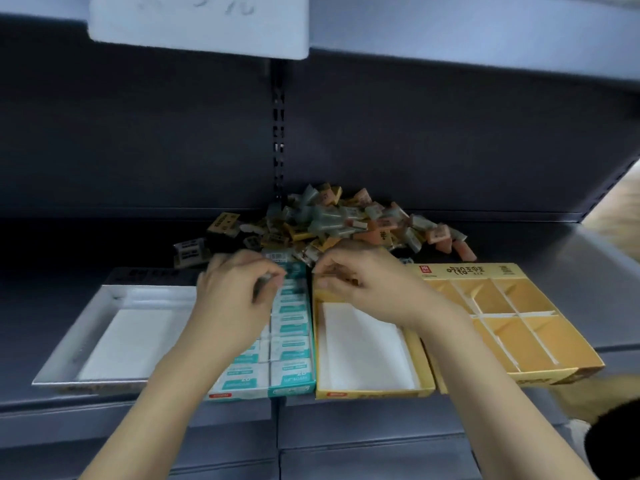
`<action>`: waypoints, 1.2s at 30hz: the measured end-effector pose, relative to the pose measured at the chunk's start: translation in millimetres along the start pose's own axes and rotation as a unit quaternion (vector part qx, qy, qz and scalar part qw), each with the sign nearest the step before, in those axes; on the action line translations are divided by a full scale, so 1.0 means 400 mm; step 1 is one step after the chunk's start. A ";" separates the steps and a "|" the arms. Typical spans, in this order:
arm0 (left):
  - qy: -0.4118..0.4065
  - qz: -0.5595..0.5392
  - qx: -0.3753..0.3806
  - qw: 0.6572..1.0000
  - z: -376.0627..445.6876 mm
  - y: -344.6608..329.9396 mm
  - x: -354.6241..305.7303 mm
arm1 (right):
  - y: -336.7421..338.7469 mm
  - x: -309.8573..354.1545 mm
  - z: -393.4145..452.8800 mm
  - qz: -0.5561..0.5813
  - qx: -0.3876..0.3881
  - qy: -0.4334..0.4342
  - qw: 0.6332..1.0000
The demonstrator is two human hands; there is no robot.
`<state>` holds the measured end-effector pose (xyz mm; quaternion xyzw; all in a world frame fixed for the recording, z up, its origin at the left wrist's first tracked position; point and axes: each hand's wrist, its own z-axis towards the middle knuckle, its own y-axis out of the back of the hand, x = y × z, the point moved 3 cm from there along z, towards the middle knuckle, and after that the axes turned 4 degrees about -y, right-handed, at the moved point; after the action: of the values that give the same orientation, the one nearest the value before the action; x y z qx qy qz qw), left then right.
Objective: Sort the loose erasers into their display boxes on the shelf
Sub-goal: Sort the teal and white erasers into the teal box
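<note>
Loose heap of small wrapped erasers [346, 223] lies just beyond both my hands on the grey metal shelf [554, 244]; left hand [235, 292] and right hand [363, 282] each curled, contents blurred, cannot tell.

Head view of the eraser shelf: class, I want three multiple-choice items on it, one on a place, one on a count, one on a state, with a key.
1. Where does the pile of loose erasers lie?
A. behind the boxes, against the back panel
B. inside the white tray
C. on the shelf above

2. How many compartments does the divided yellow box show?
A. two
B. six
C. ten

3. What state is the teal box in?
A. empty
B. lidded
C. lined with rows of packaged erasers

Key: 1 A, the heap sits behind the boxes at the rear wall. 2 B, white dividers make two rows of three. 3 C, white-and-teal packs fill it beside the left hand.
</note>
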<state>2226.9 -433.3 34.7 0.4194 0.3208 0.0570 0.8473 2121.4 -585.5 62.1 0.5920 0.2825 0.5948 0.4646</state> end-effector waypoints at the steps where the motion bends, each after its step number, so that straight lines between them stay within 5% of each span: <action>1: -0.009 0.002 0.003 1.000 0.014 -0.013 -0.026 | 0.016 -0.014 -0.009 -0.009 -0.013 0.002 1.000; 8: -0.096 -0.030 0.040 0.994 0.147 -0.117 -0.215 | 0.123 -0.169 -0.079 -0.082 -0.091 0.002 0.992; 24: -0.222 0.256 0.130 0.932 0.422 -0.429 -0.382 | 0.298 -0.580 -0.159 -0.265 -0.133 -0.011 0.955; 36: -0.222 0.338 0.241 0.882 0.471 -0.543 -0.405 | 0.273 -0.736 -0.126 -0.266 -0.071 -0.014 0.961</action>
<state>2173.4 -758.8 36.2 0.6955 -0.0335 0.1663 0.6983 2009.8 -880.5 21.6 0.4690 0.3807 0.4601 0.6507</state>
